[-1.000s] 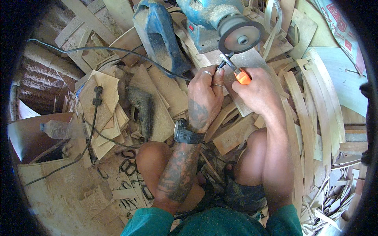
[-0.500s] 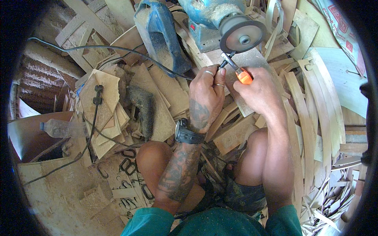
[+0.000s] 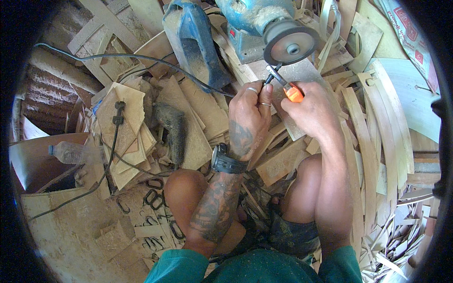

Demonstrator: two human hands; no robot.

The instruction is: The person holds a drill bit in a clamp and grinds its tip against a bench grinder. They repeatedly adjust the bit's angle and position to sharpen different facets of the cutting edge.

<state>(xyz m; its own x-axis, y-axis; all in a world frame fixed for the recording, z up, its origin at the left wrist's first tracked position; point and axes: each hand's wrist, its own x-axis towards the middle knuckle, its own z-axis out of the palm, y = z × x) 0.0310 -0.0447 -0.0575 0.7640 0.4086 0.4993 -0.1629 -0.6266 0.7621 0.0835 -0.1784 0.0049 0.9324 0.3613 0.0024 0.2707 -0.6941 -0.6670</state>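
My left hand (image 3: pixel 250 107), with rings and a black wristwatch (image 3: pixel 228 159), is closed on a thin dark rod (image 3: pixel 267 80). In my right hand (image 3: pixel 310 104) is an orange-handled metal tool (image 3: pixel 293 93), my fingers wrapped round its handle. The tool's bright metal end crosses the rod close to my left fingertips. Both meet just under the lower edge of a grey disc wheel (image 3: pixel 293 39) on a blue, dust-covered bench grinder (image 3: pixel 243 16). Whether the rod touches the wheel I cannot tell.
A blue machine stand (image 3: pixel 193 52) lies left of the grinder. A dusty power tool (image 3: pixel 171 129), a cable connector (image 3: pixel 119 113) and a plastic bottle (image 3: pixel 71 153) are farther left. Curved wooden strips (image 3: pixel 373 137) fill the right. Dark oval rings (image 3: pixel 155 193) lie by my left knee.
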